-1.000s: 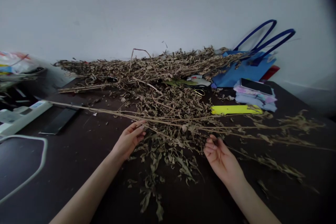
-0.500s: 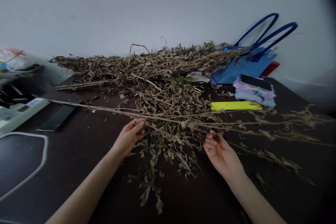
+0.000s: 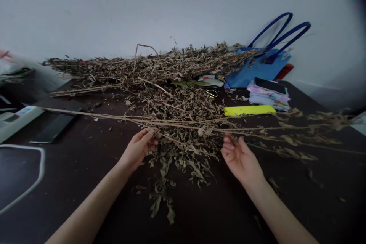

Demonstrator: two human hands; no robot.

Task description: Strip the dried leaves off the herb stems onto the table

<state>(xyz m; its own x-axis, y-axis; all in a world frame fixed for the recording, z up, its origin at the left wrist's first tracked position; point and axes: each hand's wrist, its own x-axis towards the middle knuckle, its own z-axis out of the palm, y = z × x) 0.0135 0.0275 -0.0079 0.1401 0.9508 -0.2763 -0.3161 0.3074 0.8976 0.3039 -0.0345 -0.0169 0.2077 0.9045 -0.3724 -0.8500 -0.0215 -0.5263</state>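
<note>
My left hand [image 3: 140, 145] is closed, thumb and fingers pinching the end of a thin dried plant stem [image 3: 173, 140]. Across from it, my right hand [image 3: 241, 160] has its palm turned up and its fingers curled around a brownish bit of dried stem, partly hidden by the fingertips. A leafy branch [image 3: 297, 154] reaches out to the right from beside that hand. Several long bare stems [image 3: 171, 124] lie crosswise just beyond both hands. Under and between the hands is a heap of crumpled dry leaves [image 3: 183, 106], with some leaves [image 3: 162, 194] hanging toward me.
A large bundle of dried plants [image 3: 171, 65] lies along the wall. On the right are a blue bag [image 3: 257, 70], a phone [image 3: 270, 85] on folded cloth and a yellow strip [image 3: 248, 110]. A black phone [image 3: 54, 127] and white power strip [image 3: 20, 122] lie left.
The leafy branch at the right has swung up and away from me. My right hand's fingers have shifted slightly. The whole view has turned a little to the right.
</note>
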